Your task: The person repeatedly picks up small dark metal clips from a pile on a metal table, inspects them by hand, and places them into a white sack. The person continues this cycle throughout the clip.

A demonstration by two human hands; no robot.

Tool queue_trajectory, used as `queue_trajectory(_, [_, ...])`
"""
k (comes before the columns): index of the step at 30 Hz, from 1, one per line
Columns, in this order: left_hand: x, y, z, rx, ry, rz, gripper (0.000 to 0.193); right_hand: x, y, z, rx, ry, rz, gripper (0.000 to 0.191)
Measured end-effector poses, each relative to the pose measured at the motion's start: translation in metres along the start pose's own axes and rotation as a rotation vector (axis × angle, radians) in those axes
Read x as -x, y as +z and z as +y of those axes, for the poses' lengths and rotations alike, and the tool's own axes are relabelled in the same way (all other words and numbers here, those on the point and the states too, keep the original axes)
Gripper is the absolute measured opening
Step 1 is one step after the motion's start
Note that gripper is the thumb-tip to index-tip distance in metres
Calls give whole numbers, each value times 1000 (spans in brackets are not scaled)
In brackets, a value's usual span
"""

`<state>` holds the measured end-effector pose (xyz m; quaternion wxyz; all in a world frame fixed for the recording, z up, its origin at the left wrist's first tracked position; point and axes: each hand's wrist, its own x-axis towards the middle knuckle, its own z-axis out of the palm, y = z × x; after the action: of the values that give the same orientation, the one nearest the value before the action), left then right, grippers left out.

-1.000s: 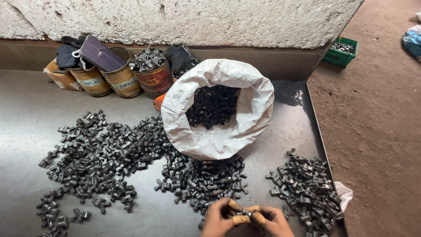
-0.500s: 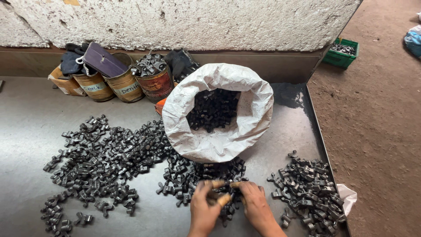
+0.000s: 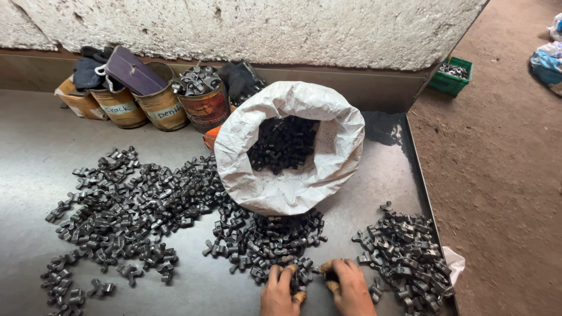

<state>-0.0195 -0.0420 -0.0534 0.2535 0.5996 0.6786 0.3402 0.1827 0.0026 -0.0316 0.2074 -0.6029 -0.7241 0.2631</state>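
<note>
Both my hands rest at the bottom edge of the view, on a grey metal table [image 3: 35, 158]. My left hand [image 3: 280, 291] presses its fingers into the near edge of a middle pile of small dark metal parts [image 3: 263, 240]. My right hand [image 3: 349, 285] curls around one or two of the same dark parts at its fingertips. A second pile of parts [image 3: 404, 254] lies just right of my right hand. A white woven sack [image 3: 293, 181] with a rolled rim, filled with the same parts, stands behind the middle pile.
A wide spread of the dark parts [image 3: 123, 210] covers the table's left half. Several tins and a cardboard box [image 3: 146, 93] stand along the back wall. The table's right edge meets a dirt floor [image 3: 503, 175] with a green crate [image 3: 451, 75].
My hands were together low in the view, then reached forward into the middle pile. Now they have drawn back toward me and apart, the right one closed on parts.
</note>
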Motion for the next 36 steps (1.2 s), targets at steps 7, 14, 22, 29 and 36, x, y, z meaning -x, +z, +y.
queue_trajectory(7, [-4,1,28,229,-268,-237,70,2,3,54,-1048,131,-67,53])
queue_trajectory(14, [-3,1,42,380,-6,-26,62,13,-2,76,-1736,348,-132,44])
queue_trajectory(22, [0,24,26,887,-236,-232,39,20,7,62,-1846,515,-184,35])
queue_trajectory(29, [7,30,17,987,-319,-308,37,23,8,52,-1816,496,-166,38])
queue_trajectory(36, [5,15,34,1110,-412,-318,63,23,16,49,-1803,589,-189,43])
